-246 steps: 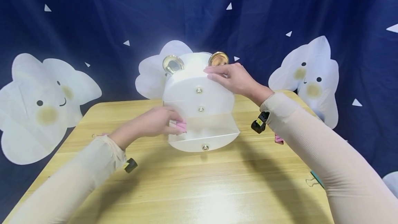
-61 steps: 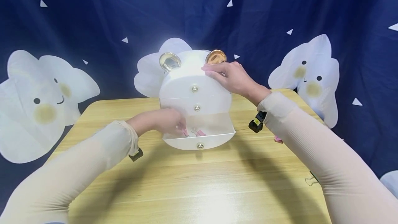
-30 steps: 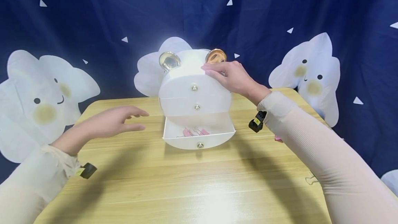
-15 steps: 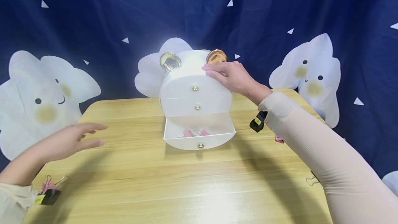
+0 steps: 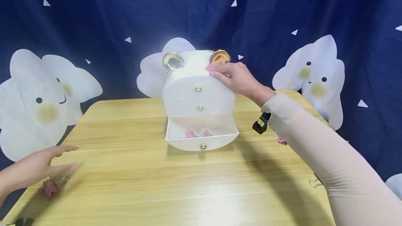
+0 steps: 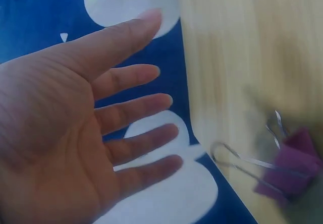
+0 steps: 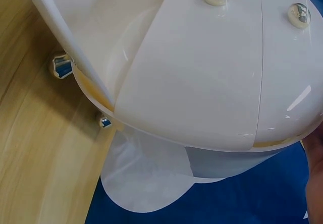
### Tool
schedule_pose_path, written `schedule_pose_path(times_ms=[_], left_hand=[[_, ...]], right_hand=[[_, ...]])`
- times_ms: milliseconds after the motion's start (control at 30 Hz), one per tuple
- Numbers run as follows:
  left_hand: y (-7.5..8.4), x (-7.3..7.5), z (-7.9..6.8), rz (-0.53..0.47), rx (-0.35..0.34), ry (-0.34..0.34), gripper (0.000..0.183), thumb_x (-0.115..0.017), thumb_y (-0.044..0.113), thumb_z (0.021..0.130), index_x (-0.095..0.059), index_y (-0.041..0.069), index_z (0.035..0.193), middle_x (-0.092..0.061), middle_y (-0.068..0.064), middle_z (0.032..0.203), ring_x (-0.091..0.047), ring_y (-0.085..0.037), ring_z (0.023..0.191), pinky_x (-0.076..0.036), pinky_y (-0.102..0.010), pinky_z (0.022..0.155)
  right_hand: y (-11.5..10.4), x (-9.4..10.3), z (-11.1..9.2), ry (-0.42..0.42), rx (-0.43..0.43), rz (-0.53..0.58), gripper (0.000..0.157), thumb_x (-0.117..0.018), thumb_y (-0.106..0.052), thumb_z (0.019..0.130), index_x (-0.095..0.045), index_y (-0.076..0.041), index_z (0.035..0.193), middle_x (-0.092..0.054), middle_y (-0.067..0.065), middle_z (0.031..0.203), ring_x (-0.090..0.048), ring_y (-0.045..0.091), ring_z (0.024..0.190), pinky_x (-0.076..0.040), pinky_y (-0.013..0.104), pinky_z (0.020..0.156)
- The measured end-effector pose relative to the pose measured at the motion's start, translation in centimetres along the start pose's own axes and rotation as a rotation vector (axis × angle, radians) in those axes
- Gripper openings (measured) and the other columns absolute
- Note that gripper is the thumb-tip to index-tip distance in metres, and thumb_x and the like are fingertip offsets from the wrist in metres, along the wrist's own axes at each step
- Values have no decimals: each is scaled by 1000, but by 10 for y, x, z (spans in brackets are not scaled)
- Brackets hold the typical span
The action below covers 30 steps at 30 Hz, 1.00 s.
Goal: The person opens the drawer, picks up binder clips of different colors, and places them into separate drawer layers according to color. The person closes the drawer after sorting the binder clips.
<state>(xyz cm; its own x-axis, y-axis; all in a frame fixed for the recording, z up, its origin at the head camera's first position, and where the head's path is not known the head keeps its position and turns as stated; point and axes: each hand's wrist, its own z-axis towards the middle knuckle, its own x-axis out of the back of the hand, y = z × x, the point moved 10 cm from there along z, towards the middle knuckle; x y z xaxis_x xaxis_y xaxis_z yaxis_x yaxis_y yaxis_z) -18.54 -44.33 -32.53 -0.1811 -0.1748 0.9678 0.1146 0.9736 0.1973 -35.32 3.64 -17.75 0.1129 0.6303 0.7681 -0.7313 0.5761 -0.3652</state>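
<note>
A white drawer box [image 5: 185,105] with gold ears stands at the table's middle. Its bottom drawer [image 5: 220,123] is pulled out, and a pink binder clip [image 5: 190,134] lies in it beside a second pink binder clip [image 5: 207,133]. My right hand [image 5: 240,79] rests on the box top by the right ear, fingers extended; only a sliver shows in the right wrist view. At the table's left edge my left hand [image 5: 34,166] hovers with spread fingers, holding nothing. Close by it lies another pink binder clip [image 5: 50,188], also large in the left wrist view [image 6: 292,168].
Beyond my right forearm, a pink clip [image 5: 282,141] sits near the table's right side. Closer, a wire-handled clip [image 5: 315,182] is partly hidden by the sleeve. A dark blue curtain [image 5: 257,16] with white cloud shapes hangs behind the wooden table [image 5: 150,191].
My left hand held a pink binder clip earlier, reached into the drawer, let go of it there, and moved away left to the table's edge. The right hand stayed on the box top.
</note>
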Motion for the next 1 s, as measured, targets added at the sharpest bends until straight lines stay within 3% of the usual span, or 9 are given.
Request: schedule_pose_path(times_ms=[67, 133, 200, 300, 400, 567, 700, 800, 1000], left_hand=[[-7, -5, -3, -5, 17, -25, 78, -71, 44, 87, -46, -14, 134, -48, -42, 127, -47, -61, 109, -45, -65, 79], [-12, -14, -8, -35, 37, -80, 82, -69, 43, 89, -40, -16, 136, -62, -35, 107, -59, -50, 98, -44, -65, 81], [-17, -22, -12, -83, 54, -130, 83, -67, 41, 91, -34, -19, 138, -68, -22, 83, -67, -34, 79, -44, -63, 82], [-24, -35, -19, -149, 79, -195, 83, -65, 37, 94, -26, -21, 140, -62, -2, 58, -63, -14, 56, -42, -64, 85], [-31, -41, -21, -129, 93, -204, 82, -66, 38, 93, -30, -20, 138, -66, 3, 63, -65, -20, 67, -43, -64, 83], [-39, -50, -20, -92, 87, -206, 81, -72, 41, 87, -39, -15, 136, -71, -9, 90, -61, -42, 99, -52, -54, 74], [-42, -55, -19, -89, 94, -204, 84, -78, 40, 81, -43, -14, 134, -66, -5, 84, -63, -23, 82, -51, -39, 68], [-43, -56, -19, -43, 99, -200, 82, -81, 39, 78, -47, -13, 131, -57, 5, 77, -51, -7, 69, -43, -29, 62], [-46, -56, -19, -8, 99, -179, 61, -83, 27, 76, -57, -10, 117, -49, 3, 77, -42, -7, 65, -37, -27, 55]], right_hand=[[1, 1, 0, 5, -2, -3, 31, -59, -34, 99, -69, -21, 126, -64, -7, 127, -57, 13, 120, -53, 30, 88], [1, 1, 0, 7, -4, -2, 31, -59, -33, 99, -69, -21, 126, -64, -7, 127, -57, 14, 120, -53, 30, 87], [1, 1, 0, 8, -6, 0, 31, -59, -33, 99, -69, -20, 126, -64, -7, 127, -57, 14, 120, -54, 30, 87], [1, 1, 0, 2, -8, 2, 32, -59, -33, 99, -68, -20, 127, -63, -6, 128, -57, 14, 120, -54, 30, 87], [1, 0, 0, 0, -9, 3, 32, -58, -33, 100, -68, -20, 127, -63, -6, 128, -57, 14, 121, -54, 30, 88], [1, -1, 0, 2, 0, 3, 31, -58, -33, 100, -68, -20, 127, -63, -6, 128, -56, 14, 121, -53, 30, 88], [0, -1, 0, 0, -5, 13, 32, -58, -34, 100, -68, -20, 127, -63, -6, 128, -56, 14, 121, -54, 31, 87], [1, -1, 0, -2, -8, 18, 32, -58, -33, 100, -68, -20, 127, -63, -7, 128, -56, 13, 121, -54, 30, 87], [1, -1, 0, 12, 12, 4, 30, -59, -32, 100, -69, -20, 125, -64, -7, 127, -56, 12, 121, -52, 30, 90]])
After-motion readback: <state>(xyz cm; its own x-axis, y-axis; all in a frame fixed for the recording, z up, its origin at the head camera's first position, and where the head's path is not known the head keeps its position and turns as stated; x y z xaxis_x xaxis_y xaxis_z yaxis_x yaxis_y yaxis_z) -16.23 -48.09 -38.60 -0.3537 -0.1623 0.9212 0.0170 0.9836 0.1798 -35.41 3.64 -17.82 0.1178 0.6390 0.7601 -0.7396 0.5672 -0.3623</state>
